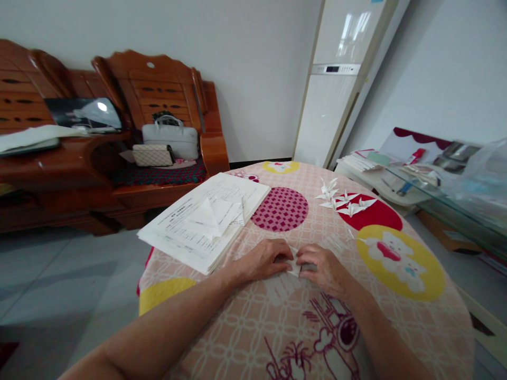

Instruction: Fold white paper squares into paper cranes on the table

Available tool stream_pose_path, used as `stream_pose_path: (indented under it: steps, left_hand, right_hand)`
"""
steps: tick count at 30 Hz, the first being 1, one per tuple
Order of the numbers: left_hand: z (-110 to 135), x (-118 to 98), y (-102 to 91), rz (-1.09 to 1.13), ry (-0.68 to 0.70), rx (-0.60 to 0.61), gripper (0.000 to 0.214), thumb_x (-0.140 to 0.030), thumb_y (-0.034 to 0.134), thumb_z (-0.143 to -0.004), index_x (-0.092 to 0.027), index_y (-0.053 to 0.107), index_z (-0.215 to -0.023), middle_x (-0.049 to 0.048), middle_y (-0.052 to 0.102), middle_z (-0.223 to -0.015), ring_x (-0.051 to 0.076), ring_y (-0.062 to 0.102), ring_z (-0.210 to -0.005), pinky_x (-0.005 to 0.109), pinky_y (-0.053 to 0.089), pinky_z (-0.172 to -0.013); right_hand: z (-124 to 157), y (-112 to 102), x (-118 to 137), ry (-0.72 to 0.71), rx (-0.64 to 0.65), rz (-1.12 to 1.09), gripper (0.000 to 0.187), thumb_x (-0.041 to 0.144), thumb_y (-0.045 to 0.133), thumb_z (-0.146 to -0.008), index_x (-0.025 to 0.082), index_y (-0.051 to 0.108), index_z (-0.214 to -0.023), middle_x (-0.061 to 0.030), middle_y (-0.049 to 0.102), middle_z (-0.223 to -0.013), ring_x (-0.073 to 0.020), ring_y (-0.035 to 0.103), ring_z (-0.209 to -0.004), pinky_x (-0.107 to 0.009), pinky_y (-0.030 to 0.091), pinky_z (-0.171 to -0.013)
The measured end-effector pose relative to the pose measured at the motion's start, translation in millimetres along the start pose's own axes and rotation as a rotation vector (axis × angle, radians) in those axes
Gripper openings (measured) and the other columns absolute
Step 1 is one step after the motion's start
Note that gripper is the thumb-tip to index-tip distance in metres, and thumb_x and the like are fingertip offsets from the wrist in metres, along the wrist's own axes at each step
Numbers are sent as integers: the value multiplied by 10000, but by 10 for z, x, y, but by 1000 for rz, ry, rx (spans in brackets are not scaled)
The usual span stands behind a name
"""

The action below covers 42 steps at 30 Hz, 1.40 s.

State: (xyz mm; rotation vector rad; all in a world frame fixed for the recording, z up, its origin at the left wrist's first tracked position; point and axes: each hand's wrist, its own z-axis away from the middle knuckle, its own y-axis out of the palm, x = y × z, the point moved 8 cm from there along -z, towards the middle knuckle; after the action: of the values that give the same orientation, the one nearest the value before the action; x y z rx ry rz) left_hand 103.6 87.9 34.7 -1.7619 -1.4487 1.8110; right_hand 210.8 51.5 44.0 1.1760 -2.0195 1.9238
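Between my two hands lies a small folded white paper [294,262], low over the patterned tablecloth [245,322]. My left hand [266,258] grips its left side, with the fingers curled and the thumb below. On the opposite side my right hand [322,268] pinches the paper with bent fingers. Much of the paper is covered by the fingers, so its exact folded form cannot be made out. Several white paper cranes [350,205] sit in a group at the far right of the table. Loose pieces of folded paper [214,216] rest on a stack of printed sheets [170,232] to the left.
Wooden armchairs [154,79] stand beyond the table at the left, one bearing a grey bag [172,138] and a small quilted purse [152,155]. A tall white cabinet-type air conditioner [328,105] is behind. To the right, a glass-topped stand [447,198] holds papers and plastic bags.
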Motion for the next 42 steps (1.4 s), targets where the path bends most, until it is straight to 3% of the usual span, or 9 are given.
stream_pose_path:
  steps: [5,13,20,25,42]
  left_hand:
    - [8,-64,4,-63,10,22,215,-233,662,-810,-164,638,-1012,39,654,-953,160,590,-883,235,420,-783]
    - [0,-129,43,-130,34,-9,118,-207,565,-870,-151,665,-844,44,641,-854,145,585,-825,218,412,-728]
    - [-23,8,61,-8,-140,-124,72,-143,605,-788,-153,675,-773,21,635,-792,134,581,-769,212,416,-709]
    - [-25,97,83,6,-261,-168,94,-150,578,-767,-154,666,-732,10,623,-776,122,566,-721,208,401,-659]
    - [-45,129,57,-154,-428,-192,108,-195,571,-773,-142,651,-723,32,620,-739,147,563,-688,244,398,-625]
  right_hand:
    - [13,22,9,-64,-17,15,169,42,638,-772,182,725,-807,-56,681,-909,-183,608,-870,-300,469,-793]
    - [8,7,25,-40,-15,44,191,38,618,-792,178,731,-728,-60,682,-891,-175,611,-836,-284,467,-747]
    - [-4,23,-51,40,-44,-20,187,22,613,-766,171,723,-744,-61,676,-892,-181,616,-853,-293,471,-763]
    - [14,-3,-54,9,-26,-41,218,13,604,-763,180,742,-741,-53,686,-919,-174,620,-866,-280,469,-763]
    - [75,-31,-51,-47,46,58,258,52,560,-817,202,770,-807,-76,695,-1006,-201,623,-932,-311,482,-812]
